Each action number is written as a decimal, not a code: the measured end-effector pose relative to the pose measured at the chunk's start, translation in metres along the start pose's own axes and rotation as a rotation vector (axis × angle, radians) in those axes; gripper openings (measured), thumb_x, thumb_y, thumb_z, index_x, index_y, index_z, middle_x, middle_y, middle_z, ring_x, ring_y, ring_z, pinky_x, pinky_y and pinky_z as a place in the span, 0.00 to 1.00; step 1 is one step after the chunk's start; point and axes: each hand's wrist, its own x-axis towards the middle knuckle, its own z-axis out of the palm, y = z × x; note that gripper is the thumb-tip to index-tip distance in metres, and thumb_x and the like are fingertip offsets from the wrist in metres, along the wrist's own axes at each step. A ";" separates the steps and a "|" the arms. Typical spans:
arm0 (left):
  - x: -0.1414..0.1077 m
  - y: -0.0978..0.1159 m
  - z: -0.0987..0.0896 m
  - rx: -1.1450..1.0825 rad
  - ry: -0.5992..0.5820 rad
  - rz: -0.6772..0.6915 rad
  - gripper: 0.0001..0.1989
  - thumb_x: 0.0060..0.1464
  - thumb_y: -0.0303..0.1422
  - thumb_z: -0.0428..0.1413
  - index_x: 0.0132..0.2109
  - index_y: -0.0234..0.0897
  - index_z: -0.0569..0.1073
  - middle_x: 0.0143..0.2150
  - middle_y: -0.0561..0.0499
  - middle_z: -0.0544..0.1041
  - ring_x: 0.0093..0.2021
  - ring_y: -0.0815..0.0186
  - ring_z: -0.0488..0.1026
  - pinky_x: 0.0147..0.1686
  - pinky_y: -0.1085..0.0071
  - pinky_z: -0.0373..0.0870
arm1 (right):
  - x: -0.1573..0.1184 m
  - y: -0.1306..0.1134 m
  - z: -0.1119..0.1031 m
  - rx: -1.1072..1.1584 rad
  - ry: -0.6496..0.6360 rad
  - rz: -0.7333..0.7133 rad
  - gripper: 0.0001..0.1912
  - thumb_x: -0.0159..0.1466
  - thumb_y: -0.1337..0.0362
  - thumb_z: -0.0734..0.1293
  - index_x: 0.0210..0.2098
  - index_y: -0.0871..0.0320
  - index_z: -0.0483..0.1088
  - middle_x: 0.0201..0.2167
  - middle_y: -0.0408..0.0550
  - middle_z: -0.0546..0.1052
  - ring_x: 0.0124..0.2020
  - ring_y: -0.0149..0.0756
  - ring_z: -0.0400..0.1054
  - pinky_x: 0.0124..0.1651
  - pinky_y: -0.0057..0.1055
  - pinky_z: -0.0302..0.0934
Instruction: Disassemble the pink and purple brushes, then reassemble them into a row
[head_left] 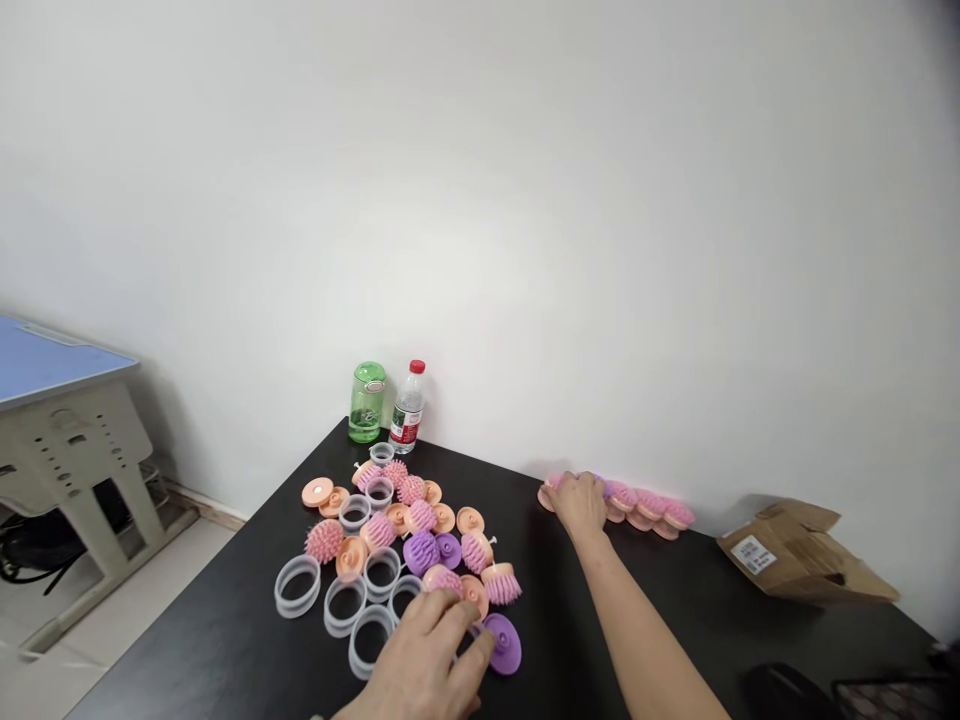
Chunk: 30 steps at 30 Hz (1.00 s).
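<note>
My left hand (433, 655) is low over the front of a pile of brush parts. Its thumb and fingers curve around a clear plastic ring (471, 632), mostly hidden by them. Beside the thumb lies a purple disc-shaped cap (504, 643); a pink bristle head (501, 584) sits just beyond. My right hand (579, 503) reaches to the wall, its fingers closed over a pink scalp brush (546, 494) at the left end of a row. Further pink brushes (645, 506) continue the row rightward, and a bit of purple shows beside my fingers.
A green bottle (366, 405) and a red-capped water bottle (407, 410) stand at the table's back corner. Several clear rings (298, 586) and peach caps (351, 558) lie at left. An opened cardboard box (806, 555) rests at right. A blue-topped desk (60, 358) stands beyond the left edge.
</note>
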 end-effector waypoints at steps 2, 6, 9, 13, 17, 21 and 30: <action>0.000 0.001 -0.003 -0.022 -0.030 -0.028 0.24 0.45 0.28 0.61 0.51 0.35 0.69 0.46 0.40 0.76 0.43 0.52 0.70 0.37 0.57 0.74 | -0.008 -0.003 -0.001 0.016 0.000 -0.005 0.16 0.61 0.62 0.68 0.44 0.69 0.73 0.48 0.74 0.71 0.55 0.65 0.62 0.49 0.46 0.59; 0.001 0.003 -0.016 -0.120 -0.147 -0.076 0.25 0.47 0.24 0.59 0.54 0.36 0.67 0.50 0.40 0.73 0.47 0.52 0.69 0.43 0.54 0.73 | -0.029 -0.003 -0.007 0.132 -0.062 -0.031 0.15 0.60 0.63 0.67 0.44 0.67 0.71 0.43 0.65 0.75 0.46 0.53 0.71 0.44 0.39 0.62; 0.002 0.005 -0.027 -0.187 -0.209 -0.116 0.26 0.49 0.22 0.57 0.56 0.36 0.65 0.52 0.41 0.72 0.50 0.52 0.67 0.50 0.52 0.71 | -0.052 0.005 -0.015 0.252 -0.100 -0.021 0.19 0.60 0.60 0.66 0.47 0.64 0.68 0.42 0.58 0.78 0.42 0.48 0.74 0.42 0.36 0.64; 0.004 0.007 -0.033 -0.269 -0.195 -0.171 0.28 0.53 0.25 0.59 0.60 0.37 0.62 0.55 0.41 0.70 0.53 0.52 0.66 0.54 0.52 0.69 | -0.098 0.012 -0.033 0.450 -0.107 0.015 0.28 0.60 0.48 0.63 0.52 0.60 0.65 0.43 0.54 0.79 0.42 0.46 0.75 0.43 0.36 0.68; 0.006 0.011 -0.032 -0.358 -0.102 -0.193 0.36 0.56 0.41 0.61 0.65 0.38 0.55 0.58 0.37 0.67 0.56 0.50 0.66 0.55 0.51 0.68 | -0.154 -0.002 -0.051 1.092 -0.191 -0.002 0.28 0.57 0.42 0.67 0.46 0.58 0.70 0.36 0.50 0.80 0.33 0.43 0.75 0.36 0.34 0.70; 0.006 0.015 -0.028 -0.432 0.000 -0.171 0.41 0.55 0.52 0.58 0.66 0.37 0.51 0.58 0.36 0.67 0.56 0.51 0.66 0.56 0.51 0.67 | -0.197 -0.029 -0.055 1.188 -0.244 -0.165 0.23 0.57 0.49 0.70 0.46 0.57 0.71 0.42 0.52 0.80 0.42 0.46 0.76 0.44 0.35 0.71; 0.002 0.011 -0.020 -0.413 0.040 -0.259 0.17 0.60 0.37 0.58 0.51 0.38 0.63 0.45 0.43 0.74 0.45 0.58 0.73 0.43 0.62 0.73 | -0.223 -0.039 -0.045 1.200 -0.258 -0.346 0.20 0.63 0.53 0.67 0.51 0.54 0.68 0.49 0.54 0.77 0.46 0.45 0.75 0.48 0.36 0.71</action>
